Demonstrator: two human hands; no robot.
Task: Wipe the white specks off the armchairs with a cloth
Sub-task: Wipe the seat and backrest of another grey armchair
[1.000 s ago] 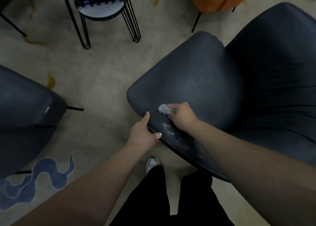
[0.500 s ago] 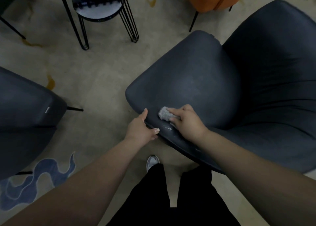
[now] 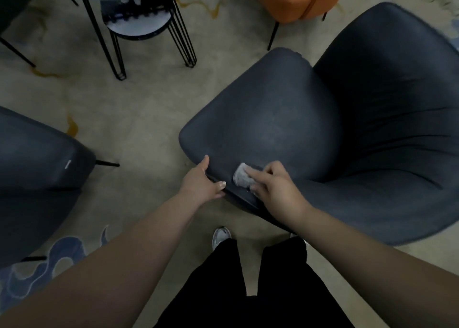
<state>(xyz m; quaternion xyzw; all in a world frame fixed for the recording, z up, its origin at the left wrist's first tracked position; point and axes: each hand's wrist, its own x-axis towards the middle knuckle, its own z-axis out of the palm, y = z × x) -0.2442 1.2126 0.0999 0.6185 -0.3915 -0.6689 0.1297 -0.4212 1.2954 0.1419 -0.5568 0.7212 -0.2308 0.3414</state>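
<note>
A second dark grey upholstered armchair [image 3: 37, 173] sits at the far left. The left hand [image 3: 201, 182] grips the front rim of the dark grey padded armchair [image 3: 273, 123]. Just right, the right hand [image 3: 275, 188] pinches a small wadded grey cloth [image 3: 242, 178] against the seat edge. Pressing so near the rim, the wad could slip off, smearing specks rather than lifting them.

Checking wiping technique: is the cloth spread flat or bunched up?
Bunched up. The cloth shows as a small crumpled wad under the right hand fingers on the armchair edge.
</note>
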